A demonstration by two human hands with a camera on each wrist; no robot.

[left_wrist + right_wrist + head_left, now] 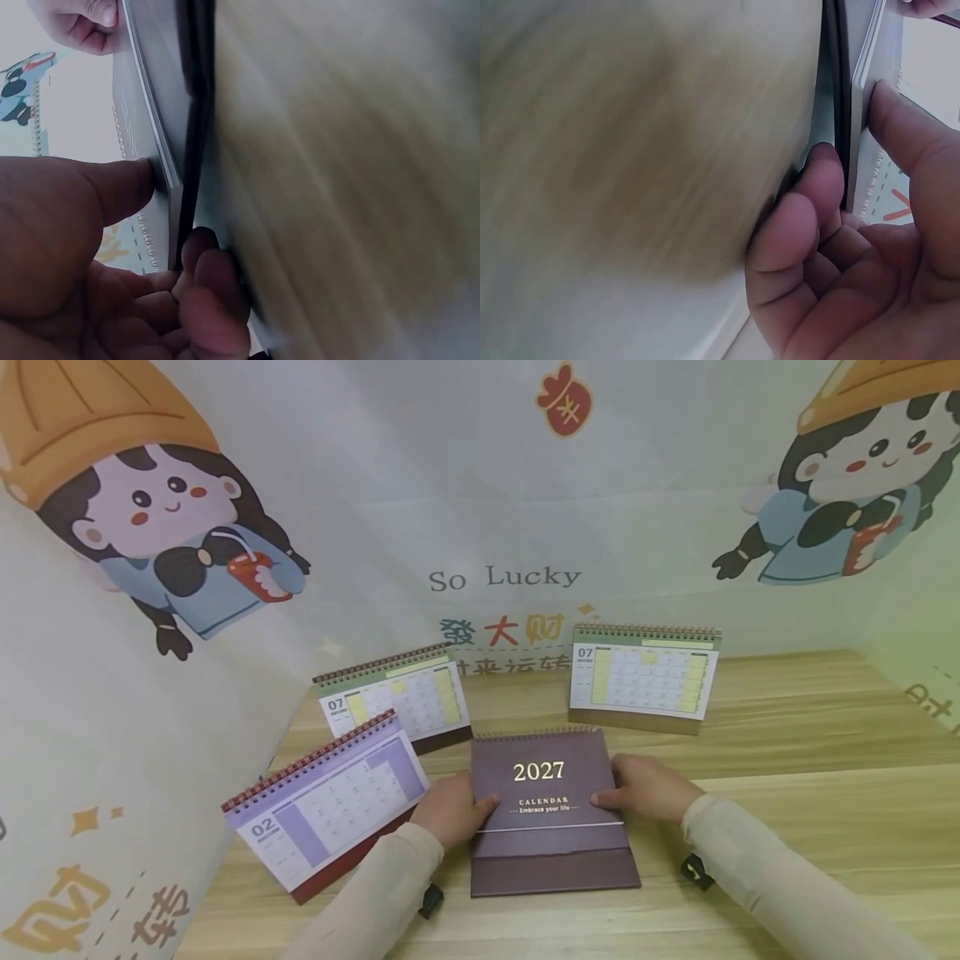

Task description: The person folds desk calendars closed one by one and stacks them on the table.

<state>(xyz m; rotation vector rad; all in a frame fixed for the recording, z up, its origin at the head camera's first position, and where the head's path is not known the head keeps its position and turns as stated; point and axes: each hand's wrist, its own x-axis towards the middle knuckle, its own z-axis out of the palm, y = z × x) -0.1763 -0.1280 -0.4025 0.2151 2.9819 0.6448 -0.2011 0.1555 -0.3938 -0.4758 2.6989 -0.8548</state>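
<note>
A dark purple desk calendar [551, 789] marked 2027 stands at the front middle of the table, its spiral edge at the top. My left hand [447, 810] grips its left side, the thumb on the cover. On the opposite side my right hand [651, 789] holds it likewise, thumb on the front. In the left wrist view, the thumb of the left hand [112, 247] presses one face of the calendar [154, 97] and fingers curl at its edge. The right wrist view has the right hand [877, 247] pinching the page block and backing board.
A purple-and-white desk calendar [337, 802] with a red base stands at left, overlapping a green-and-white calendar [397, 693] behind it. Another green-and-white calendar [643, 677] stands at back right. A printed cloth backdrop [420, 485] rises behind the wooden table [795, 735].
</note>
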